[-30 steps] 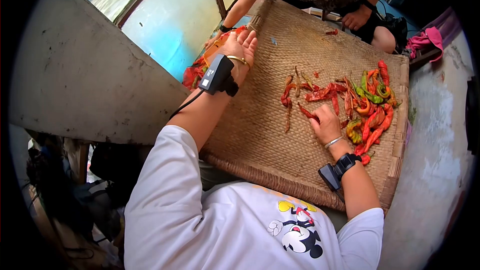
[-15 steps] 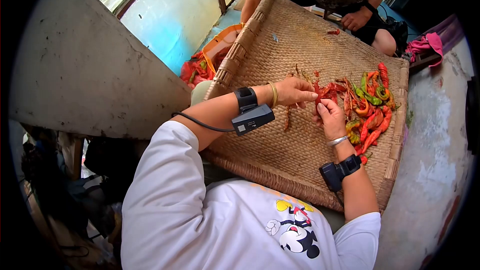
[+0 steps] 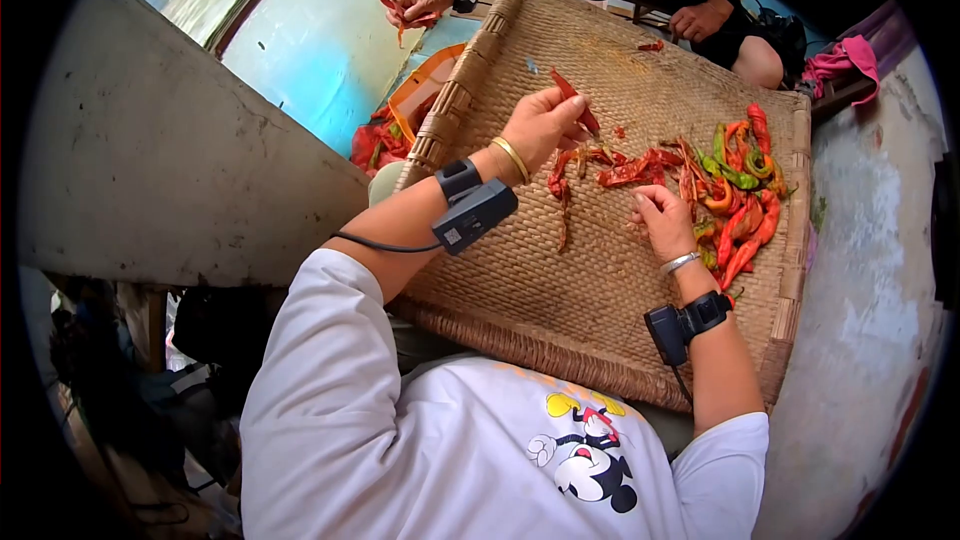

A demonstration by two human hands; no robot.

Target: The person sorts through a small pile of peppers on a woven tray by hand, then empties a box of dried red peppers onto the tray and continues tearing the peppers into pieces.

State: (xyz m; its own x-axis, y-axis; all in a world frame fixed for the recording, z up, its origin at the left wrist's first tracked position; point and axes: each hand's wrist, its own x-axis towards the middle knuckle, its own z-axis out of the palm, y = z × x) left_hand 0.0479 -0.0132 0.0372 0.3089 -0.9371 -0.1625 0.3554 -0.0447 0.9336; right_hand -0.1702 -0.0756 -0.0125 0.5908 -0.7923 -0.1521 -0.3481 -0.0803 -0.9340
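Note:
My left hand [image 3: 546,126] is closed on a dried red chili pepper [image 3: 574,100], raised above the woven tray [image 3: 500,280]. Its fingers pinch the pod, which sticks out past the thumb. My right hand [image 3: 665,224] is over the tray with thumb and fingers drawn together; whatever they may hold is too small to make out. Just beyond it lie dark red dried chilies [image 3: 636,170], wrinkled and loosely spread. To its right, a pile of red, orange and green chilies [image 3: 742,210] rests along the tray's right side.
Across the tray sits another person, whose one hand [image 3: 410,12] holds red chilies out to the left; the other hand [image 3: 703,18] rests near a knee. An orange-rimmed bag [image 3: 425,80] with red chilies stands beyond the tray's left edge. Walls flank both sides.
My hands have moved apart. The left has gone up and left with a chili, while the right stays low. The other person's hand has come up at the left with chilies.

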